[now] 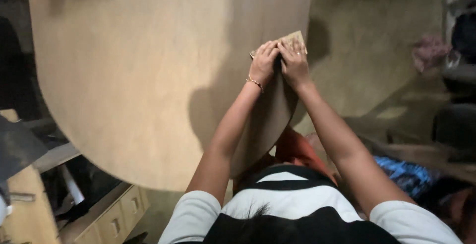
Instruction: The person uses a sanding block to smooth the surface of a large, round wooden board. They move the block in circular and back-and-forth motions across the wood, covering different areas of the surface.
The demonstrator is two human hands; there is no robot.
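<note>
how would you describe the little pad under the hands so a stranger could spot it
Start at the big round wooden board filling the view. At its right edge, both hands, left and right, press a small tan sanding pad. It is the only loose thing on the bare wood.
</note>
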